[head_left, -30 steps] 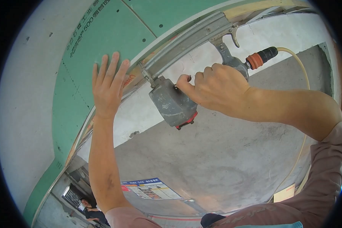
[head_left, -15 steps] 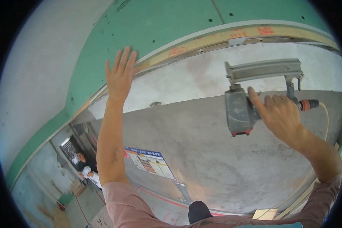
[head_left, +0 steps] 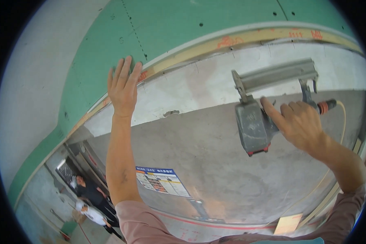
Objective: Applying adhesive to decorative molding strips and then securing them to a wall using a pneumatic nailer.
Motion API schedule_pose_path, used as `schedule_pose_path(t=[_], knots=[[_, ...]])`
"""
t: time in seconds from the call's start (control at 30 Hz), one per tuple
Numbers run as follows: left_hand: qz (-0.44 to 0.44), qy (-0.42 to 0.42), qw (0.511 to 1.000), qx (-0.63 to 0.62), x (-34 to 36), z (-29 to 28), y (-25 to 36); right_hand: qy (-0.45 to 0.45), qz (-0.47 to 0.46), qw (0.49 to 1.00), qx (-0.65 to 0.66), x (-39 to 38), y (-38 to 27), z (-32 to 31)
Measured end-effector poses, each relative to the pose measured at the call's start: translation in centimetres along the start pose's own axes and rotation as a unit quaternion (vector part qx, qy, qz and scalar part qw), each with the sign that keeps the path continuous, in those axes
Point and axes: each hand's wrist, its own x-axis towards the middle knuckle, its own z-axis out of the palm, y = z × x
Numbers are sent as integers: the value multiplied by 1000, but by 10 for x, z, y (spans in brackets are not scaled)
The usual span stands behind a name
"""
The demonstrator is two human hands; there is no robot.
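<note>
My left hand [head_left: 123,93] is raised with its fingers stretched out and apart, the fingertips over the edge of the green board [head_left: 175,26] overhead. Along that edge runs a pale wooden strip [head_left: 183,57] with red marks. My right hand [head_left: 303,124] is wrapped round the grip of a grey pneumatic nail gun [head_left: 253,127], its index finger near the trigger. The gun's long magazine and nose sit below the strip, apart from it, in front of the white band of wall [head_left: 215,81]. A yellowish air hose [head_left: 344,122] leaves the gun's red-and-black coupling.
Behind the gun stands a bare grey wall [head_left: 199,138]. A printed poster [head_left: 162,181] hangs low on the left. Two people [head_left: 95,195] stand at the lower left by a doorway. Boards [head_left: 288,224] lean at the lower right.
The view has shifted, and the two people show more fully. The nail gun has tilted a little and sits slightly further left in view. My left hand remains stretched out by the board's edge.
</note>
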Motion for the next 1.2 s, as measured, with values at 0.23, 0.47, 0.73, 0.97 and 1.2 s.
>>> schedule_pose_path(t=[0.23,0.47,0.73,0.97,1.2], knots=[[40,41,998,-35,-7,14,-10,16,20,1000,-5,81,-60,6],[25,35,999,-16,-8,11,-10,23,-10,997,-70,128,-85,2],[15,48,999,-15,-12,8,-16,-2,-1,998,-58,149,-86,-2],[30,65,997,-19,-14,14,-20,-6,19,997,-71,151,-95,-4],[42,99,994,-17,-5,21,-13,-15,66,990,-124,146,-105,-8]])
